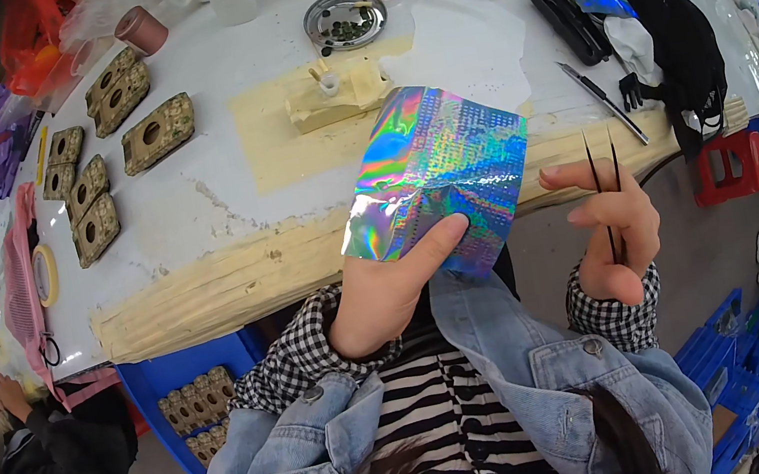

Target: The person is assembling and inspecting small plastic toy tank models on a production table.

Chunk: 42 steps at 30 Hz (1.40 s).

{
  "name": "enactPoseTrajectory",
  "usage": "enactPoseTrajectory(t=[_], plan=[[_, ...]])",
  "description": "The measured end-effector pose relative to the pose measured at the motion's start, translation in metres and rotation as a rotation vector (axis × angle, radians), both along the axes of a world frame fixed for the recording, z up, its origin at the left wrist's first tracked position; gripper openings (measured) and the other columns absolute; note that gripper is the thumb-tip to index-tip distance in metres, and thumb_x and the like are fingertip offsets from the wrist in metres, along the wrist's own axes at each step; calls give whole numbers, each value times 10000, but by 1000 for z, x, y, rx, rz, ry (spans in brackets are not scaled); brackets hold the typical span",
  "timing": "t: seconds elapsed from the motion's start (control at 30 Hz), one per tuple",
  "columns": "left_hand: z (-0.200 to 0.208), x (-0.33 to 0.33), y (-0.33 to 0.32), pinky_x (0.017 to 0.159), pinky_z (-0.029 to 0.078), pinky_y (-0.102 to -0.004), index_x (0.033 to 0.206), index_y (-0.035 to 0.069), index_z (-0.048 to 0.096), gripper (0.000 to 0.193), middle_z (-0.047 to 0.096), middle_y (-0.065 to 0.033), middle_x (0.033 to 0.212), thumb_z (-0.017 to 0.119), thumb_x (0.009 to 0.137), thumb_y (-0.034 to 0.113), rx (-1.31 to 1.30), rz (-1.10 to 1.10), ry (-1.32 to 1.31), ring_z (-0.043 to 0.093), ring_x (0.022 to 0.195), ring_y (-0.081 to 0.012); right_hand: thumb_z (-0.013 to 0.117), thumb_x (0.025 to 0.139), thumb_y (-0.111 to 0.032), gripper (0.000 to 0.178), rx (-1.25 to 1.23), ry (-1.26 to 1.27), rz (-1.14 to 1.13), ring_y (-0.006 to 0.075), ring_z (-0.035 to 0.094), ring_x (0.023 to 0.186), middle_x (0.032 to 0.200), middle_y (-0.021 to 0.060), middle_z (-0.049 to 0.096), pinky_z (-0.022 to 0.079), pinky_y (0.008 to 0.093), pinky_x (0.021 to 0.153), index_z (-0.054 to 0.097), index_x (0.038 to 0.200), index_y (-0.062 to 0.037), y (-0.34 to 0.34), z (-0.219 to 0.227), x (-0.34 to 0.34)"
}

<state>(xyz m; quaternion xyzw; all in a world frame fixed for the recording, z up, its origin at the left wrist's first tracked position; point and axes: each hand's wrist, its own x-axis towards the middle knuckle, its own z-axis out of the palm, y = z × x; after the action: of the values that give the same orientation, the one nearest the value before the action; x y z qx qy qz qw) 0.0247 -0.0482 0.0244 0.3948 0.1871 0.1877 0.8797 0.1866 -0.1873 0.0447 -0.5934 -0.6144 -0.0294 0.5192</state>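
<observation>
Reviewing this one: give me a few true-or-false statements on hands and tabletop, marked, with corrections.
1. The left hand holds a shiny holographic sheet. True.
2. The right hand holds scissors. False: it holds dark tweezers.
3. Camouflage-patterned pieces lie left of the sheet on the table. True.
4. The slim pen-like tool lies left of the sheet. False: it lies to the right.
5. The sheet is perfectly flat. False: it is creased.

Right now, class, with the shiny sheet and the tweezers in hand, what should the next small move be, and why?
Probably bring the tweezers toward the shiny sheet: the left fingers hold it with its patterned face in view, while the right fingers hold the tweezers clear of it, prongs spread.
</observation>
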Motion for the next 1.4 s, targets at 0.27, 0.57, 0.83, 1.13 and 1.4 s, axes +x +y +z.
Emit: enactPoseTrajectory(t=[0.27, 0.57, 0.83, 1.13, 1.4], plan=[[3, 6, 10, 829, 471, -271, 1204, 6, 471, 445, 587, -44, 1082, 675, 814, 62, 371, -31, 32, 558, 972, -115, 328, 804, -715, 722, 21, 32, -112, 309, 645, 782, 917, 217, 643, 519, 344, 669, 518, 823, -19, -7, -5, 7], [8, 22, 17, 886, 457, -288, 1267, -12, 418, 467, 561, -74, 1165, 614, 844, 18, 131, -79, 16, 538, 1063, -145, 345, 852, -665, 685, 34, 116, -52, 300, 628, 817, 944, 229, 636, 499, 352, 725, 530, 832, -5, 3, -16, 20], [11, 39, 17, 839, 486, -286, 1258, -5, 431, 434, 567, -73, 1164, 597, 858, 22, 71, -132, 62, 565, 1019, -149, 550, 889, -67, 123, -42, 673, -164, 187, 567, 930, 1036, 209, 592, 427, 307, 861, 444, 899, -8, 24, -6, 27], [6, 47, 19, 865, 471, -284, 1219, -26, 471, 376, 598, -78, 1122, 587, 865, 23, 73, -41, 45, 578, 996, -141, 615, 817, 63, 245, 30, 860, -47, 101, 577, 787, 889, 119, 604, 478, 215, 703, 394, 837, -42, 41, -11, 39], [4, 44, 23, 828, 484, -272, 1163, -36, 509, 307, 618, -89, 1079, 582, 872, 25, 72, -57, 88, 589, 957, -127, 617, 813, 65, 251, 20, 870, -76, 85, 560, 725, 827, 101, 602, 462, 207, 659, 392, 826, -47, 41, -9, 38]])
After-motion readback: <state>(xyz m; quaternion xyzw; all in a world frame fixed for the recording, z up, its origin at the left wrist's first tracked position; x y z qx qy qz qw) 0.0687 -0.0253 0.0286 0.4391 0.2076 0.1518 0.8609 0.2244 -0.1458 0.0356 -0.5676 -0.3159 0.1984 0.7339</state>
